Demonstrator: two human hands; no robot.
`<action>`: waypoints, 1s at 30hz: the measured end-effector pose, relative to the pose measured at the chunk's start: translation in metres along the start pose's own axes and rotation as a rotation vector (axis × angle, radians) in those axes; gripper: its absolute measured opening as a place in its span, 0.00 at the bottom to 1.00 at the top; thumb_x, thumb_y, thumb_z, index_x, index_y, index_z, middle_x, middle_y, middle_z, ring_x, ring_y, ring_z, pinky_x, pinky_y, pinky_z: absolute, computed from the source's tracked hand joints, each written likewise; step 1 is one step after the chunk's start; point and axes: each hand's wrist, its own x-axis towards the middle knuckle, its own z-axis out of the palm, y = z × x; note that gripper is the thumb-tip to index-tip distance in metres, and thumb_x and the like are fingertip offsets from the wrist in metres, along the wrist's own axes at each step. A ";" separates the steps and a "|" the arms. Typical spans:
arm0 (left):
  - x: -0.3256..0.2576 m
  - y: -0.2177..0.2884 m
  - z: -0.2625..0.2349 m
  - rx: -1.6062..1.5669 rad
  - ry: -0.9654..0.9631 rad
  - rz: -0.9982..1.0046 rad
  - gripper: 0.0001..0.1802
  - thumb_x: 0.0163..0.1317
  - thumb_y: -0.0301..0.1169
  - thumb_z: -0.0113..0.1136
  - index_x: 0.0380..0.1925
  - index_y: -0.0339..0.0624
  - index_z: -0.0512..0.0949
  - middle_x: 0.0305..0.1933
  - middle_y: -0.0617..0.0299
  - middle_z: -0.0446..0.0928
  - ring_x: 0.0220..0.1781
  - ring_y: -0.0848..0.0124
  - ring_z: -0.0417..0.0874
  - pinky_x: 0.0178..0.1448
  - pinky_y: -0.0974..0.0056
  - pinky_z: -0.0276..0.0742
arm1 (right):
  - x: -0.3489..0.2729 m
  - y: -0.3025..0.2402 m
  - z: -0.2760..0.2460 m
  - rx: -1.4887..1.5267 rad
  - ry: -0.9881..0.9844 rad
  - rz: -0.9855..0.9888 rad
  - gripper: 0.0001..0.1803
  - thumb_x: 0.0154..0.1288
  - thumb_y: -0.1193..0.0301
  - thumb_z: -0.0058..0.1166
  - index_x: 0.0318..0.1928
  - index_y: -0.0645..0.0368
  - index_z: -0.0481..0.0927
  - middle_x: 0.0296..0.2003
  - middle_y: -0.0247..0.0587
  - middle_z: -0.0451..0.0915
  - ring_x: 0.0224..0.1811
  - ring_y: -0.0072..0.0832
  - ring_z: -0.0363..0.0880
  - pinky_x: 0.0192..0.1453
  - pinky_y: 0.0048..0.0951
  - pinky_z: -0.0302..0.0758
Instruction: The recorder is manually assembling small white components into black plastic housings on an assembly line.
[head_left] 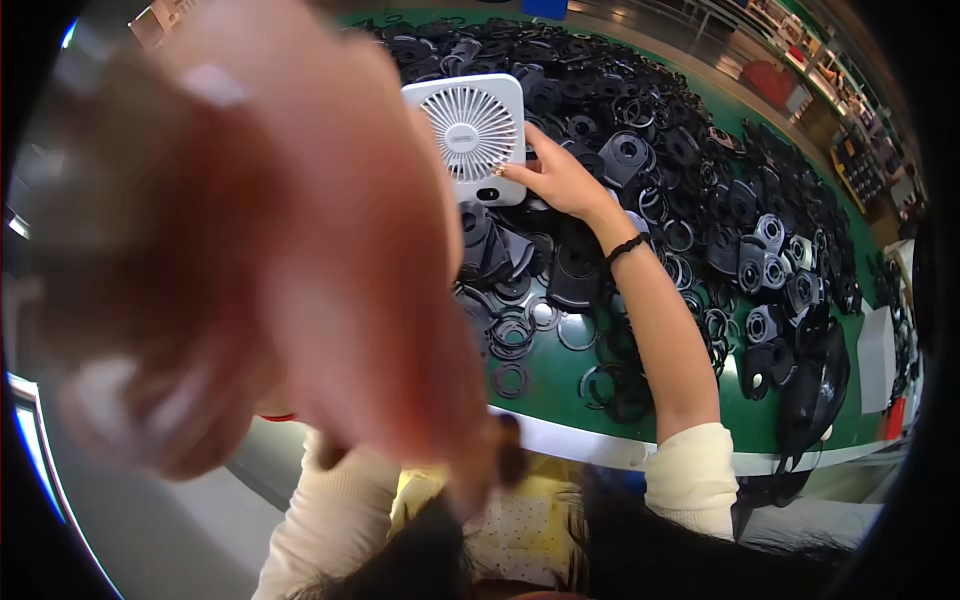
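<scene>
The right hand (560, 183) gripped a square white fan (463, 138) by its right edge over a green worktop (548, 383) heaped with black plastic parts (628, 152).
Its thumb lay across the front, fingers partly curled; the left hand (335, 260) loomed blurred close up, its grip impossible to tell.

The fan (461, 137) is at upper centre, the right hand (562, 182) at its right edge; parts (626, 152) lie heaped behind it and rightward on the table (548, 380) — the left hand (340, 250) before its left edge.
</scene>
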 end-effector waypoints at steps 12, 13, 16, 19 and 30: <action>-0.059 -0.147 -0.058 1.567 0.039 -0.894 0.21 0.66 0.45 0.52 0.52 0.44 0.74 0.43 0.44 0.76 0.45 0.43 0.76 0.49 0.49 0.73 | -0.083 -0.016 -0.082 -0.121 0.118 0.185 0.33 0.63 0.72 0.58 0.66 0.62 0.60 0.54 0.41 0.74 0.52 0.24 0.76 0.55 0.28 0.74; -0.065 -0.161 -0.058 1.510 0.057 -0.915 0.23 0.66 0.47 0.50 0.56 0.47 0.71 0.47 0.44 0.74 0.47 0.42 0.75 0.51 0.47 0.72 | -0.084 -0.022 -0.081 -0.122 0.129 0.150 0.32 0.63 0.73 0.58 0.66 0.62 0.61 0.54 0.41 0.74 0.51 0.24 0.76 0.55 0.28 0.75; -0.077 -0.202 -0.041 1.605 0.006 -0.786 0.25 0.68 0.50 0.44 0.62 0.56 0.67 0.56 0.47 0.67 0.57 0.49 0.68 0.59 0.38 0.61 | -0.078 -0.029 -0.076 -0.111 0.139 0.110 0.31 0.64 0.74 0.57 0.65 0.62 0.61 0.53 0.40 0.74 0.51 0.24 0.76 0.55 0.29 0.75; -0.070 -0.211 -0.020 1.427 -0.075 -0.707 0.20 0.69 0.48 0.43 0.56 0.56 0.71 0.55 0.49 0.67 0.60 0.49 0.65 0.60 0.38 0.56 | -0.064 -0.034 -0.073 -0.074 0.205 0.050 0.27 0.64 0.75 0.56 0.62 0.64 0.63 0.52 0.40 0.74 0.50 0.24 0.77 0.53 0.27 0.75; -0.070 -0.195 0.023 1.268 -0.286 -0.650 0.23 0.69 0.49 0.43 0.59 0.54 0.69 0.55 0.47 0.66 0.58 0.49 0.65 0.58 0.45 0.59 | 0.019 0.013 0.016 0.086 -0.048 -0.034 0.28 0.61 0.75 0.59 0.60 0.63 0.65 0.55 0.40 0.73 0.54 0.24 0.73 0.57 0.28 0.74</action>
